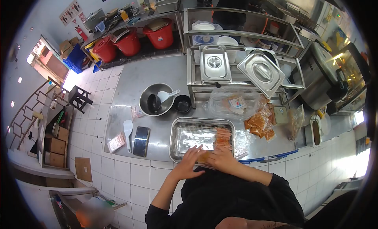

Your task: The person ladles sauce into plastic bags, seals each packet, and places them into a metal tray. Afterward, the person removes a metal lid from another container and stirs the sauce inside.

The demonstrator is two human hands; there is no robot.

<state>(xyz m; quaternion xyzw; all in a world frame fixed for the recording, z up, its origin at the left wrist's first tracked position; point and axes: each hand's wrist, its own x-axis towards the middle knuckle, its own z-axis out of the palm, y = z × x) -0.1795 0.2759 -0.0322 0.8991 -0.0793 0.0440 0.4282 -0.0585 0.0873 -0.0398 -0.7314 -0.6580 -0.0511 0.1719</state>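
A steel tray with a wire-mesh insert lies directly in front of me. Flat orange packets stand in a packed row along its right side. At the tray's near edge, an orange-yellow sachet shows between my hands. My left hand has its fingers stretched out and thumb apart, with the fingertips at the sachet's left side. Curled over the sachet's right side, my right hand grips it; part of the sachet is hidden under the fingers.
Left of the tray are a phone, a white rice paddle and a steel bowl. A small black bowl sits behind. More orange sachets lie to the right, below a rack with steel lids.
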